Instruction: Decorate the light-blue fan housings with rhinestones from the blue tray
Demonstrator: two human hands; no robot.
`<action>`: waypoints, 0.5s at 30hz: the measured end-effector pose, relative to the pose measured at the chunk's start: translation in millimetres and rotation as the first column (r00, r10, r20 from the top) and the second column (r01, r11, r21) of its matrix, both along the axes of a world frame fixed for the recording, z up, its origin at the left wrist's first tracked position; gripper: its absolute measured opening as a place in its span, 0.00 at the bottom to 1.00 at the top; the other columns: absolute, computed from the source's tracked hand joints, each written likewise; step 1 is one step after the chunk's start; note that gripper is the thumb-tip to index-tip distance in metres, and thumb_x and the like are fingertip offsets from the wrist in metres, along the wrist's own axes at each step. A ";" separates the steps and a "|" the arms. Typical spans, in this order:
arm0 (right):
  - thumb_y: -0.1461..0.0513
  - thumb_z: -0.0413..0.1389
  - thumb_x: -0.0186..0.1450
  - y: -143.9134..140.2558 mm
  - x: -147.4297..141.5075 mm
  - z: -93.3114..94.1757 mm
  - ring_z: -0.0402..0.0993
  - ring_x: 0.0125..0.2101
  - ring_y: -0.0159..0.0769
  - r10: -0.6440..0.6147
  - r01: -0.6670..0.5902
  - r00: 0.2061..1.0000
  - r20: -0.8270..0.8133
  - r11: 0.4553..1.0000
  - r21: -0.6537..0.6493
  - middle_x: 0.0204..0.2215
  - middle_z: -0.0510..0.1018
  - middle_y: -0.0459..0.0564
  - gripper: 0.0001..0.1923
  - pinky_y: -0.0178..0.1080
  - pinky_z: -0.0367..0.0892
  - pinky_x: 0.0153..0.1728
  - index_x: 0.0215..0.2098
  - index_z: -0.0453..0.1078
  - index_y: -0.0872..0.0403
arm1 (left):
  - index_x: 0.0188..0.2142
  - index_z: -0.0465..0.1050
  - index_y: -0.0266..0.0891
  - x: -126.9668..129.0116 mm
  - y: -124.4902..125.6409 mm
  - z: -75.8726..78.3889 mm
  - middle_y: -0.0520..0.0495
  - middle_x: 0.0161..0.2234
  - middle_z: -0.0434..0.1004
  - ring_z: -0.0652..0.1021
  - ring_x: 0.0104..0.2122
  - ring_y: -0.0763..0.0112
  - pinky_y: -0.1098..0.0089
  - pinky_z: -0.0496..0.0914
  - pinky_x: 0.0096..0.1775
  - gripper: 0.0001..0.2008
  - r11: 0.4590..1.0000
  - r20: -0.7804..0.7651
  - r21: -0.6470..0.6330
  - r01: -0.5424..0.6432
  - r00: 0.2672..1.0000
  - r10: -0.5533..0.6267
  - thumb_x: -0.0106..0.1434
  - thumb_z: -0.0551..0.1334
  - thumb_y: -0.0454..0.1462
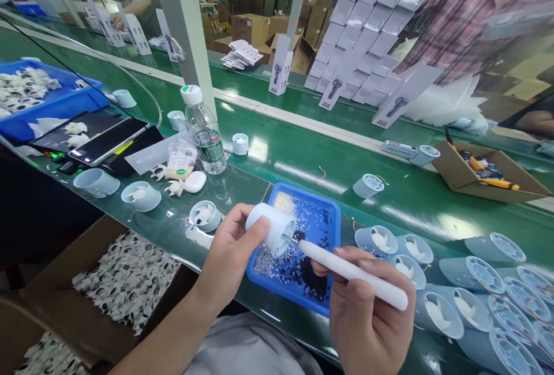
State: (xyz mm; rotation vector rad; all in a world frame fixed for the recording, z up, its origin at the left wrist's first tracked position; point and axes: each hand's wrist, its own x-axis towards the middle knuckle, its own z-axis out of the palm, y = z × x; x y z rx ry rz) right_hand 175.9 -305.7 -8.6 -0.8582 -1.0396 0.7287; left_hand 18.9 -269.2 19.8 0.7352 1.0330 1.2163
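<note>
Pale blue plastic makes up the round housing (264, 228) in the person's left hand (229, 254), the thumb pressing on its side and the fingers curled around the back. It is held above the near half of a blue tray (318, 202), its spoked end turned toward the right hand (372, 311). That hand pinches a white-handled tool (355, 275) between thumb and fingers, the thin metal shaft (291, 239) reaching to the spoked end (how far it goes in cannot be told).

Below, the tray holds small clear pieces (265, 264) on its left and a heap of black pieces (314, 280) on its right. Just left of the left hand, another housing (205, 217) with a white fan inside stands on the green work surface (242, 180), and beyond it are a white case (195, 182) and a clear bottle (208, 144) with a white cap. Many more housings (450, 274) lie crowded to the right of the right hand, some showing white fans. At lower left, a cardboard carton (60, 320) is heaped with white fan blades (125, 277). Across the line is a person in a plaid shirt (463, 14).
</note>
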 end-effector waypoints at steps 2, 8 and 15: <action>0.64 0.52 0.68 0.1 0.0 -0.4 0.78 0.32 0.35 0.010 -0.010 1.000 -0.011 1.000 0.003 0.41 0.74 0.50 0.06 0.41 0.78 0.31 0.44 0.66 0.51 | 0.33 0.67 0.39 0.4 -0.2 0.3 0.53 0.30 0.68 0.68 0.30 0.78 0.75 0.65 0.32 0.12 1.000 -0.007 -0.006 -0.004 1.000 0.004 0.60 0.63 0.45; 0.65 0.52 0.68 1.1 0.5 -3.6 0.78 0.32 0.35 0.026 -0.026 1.000 0.002 1.000 0.003 0.41 0.74 0.51 0.07 0.42 0.78 0.30 0.45 0.65 0.50 | 0.33 0.67 0.40 2.0 3.2 -2.6 0.53 0.30 0.67 0.67 0.30 0.78 0.75 0.64 0.34 0.12 1.000 -0.023 -0.005 -0.006 1.000 0.006 0.61 0.63 0.45; 0.62 0.58 0.64 0.7 -5.0 -9.1 0.77 0.35 0.39 -0.198 0.197 0.975 0.100 0.980 0.017 0.37 0.75 0.51 0.06 0.40 0.75 0.30 0.40 0.68 0.51 | 0.33 0.65 0.39 6.0 3.3 -6.7 0.53 0.29 0.67 0.67 0.29 0.78 0.74 0.63 0.33 0.12 0.998 -0.011 -0.003 0.062 0.998 -0.062 0.61 0.62 0.45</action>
